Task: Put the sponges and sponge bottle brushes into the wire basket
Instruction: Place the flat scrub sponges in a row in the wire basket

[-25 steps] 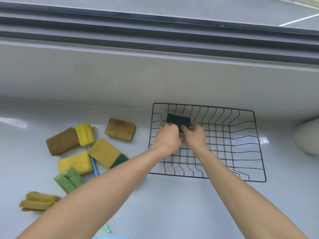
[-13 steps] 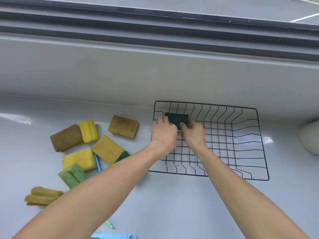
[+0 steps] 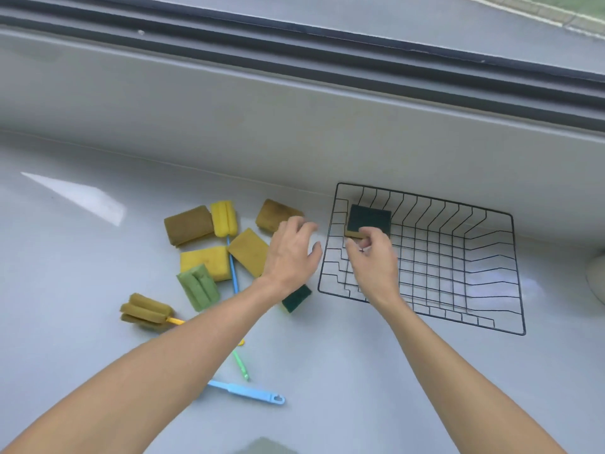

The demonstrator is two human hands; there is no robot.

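A black wire basket [image 3: 422, 195] sits on the white counter at the right. A dark green-topped sponge [image 3: 370, 217] lies in its far left corner, and my right hand [image 3: 375, 260] holds that sponge's near edge with curled fingertips. Left of the basket my left hand [image 3: 291, 253] hovers with fingers spread and nothing in it. Below it lie a brown sponge [image 3: 275, 214], a tan sponge [image 3: 248, 250] and a green-and-yellow sponge [image 3: 296, 298]. Farther left are another brown sponge [image 3: 188, 224], a yellow sponge [image 3: 204, 262], and yellow [image 3: 223, 217], green [image 3: 197, 286] and brown [image 3: 145, 311] brush heads.
A light blue brush handle [image 3: 248, 393] and a green one [image 3: 240, 362] stick out from under my left forearm. A white rounded object [image 3: 595, 280] shows at the right edge. A grey wall and window sill rise right behind the basket.
My left hand has let go of the green-topped sponge and moved left out of the basket, opening over the loose sponges. My right hand stays at the sponge in the basket corner.
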